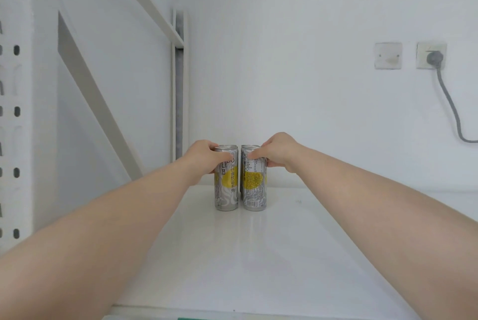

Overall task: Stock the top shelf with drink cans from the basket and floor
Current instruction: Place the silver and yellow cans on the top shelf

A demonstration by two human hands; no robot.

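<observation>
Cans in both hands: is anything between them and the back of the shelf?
Yes, on one side: the rim of a rear can shows directly behind the right can gripped by the right hand. Behind the left can, in the left hand, nothing visible stands.

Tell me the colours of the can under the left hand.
The can is silver with a yellow patch; head view.
</observation>
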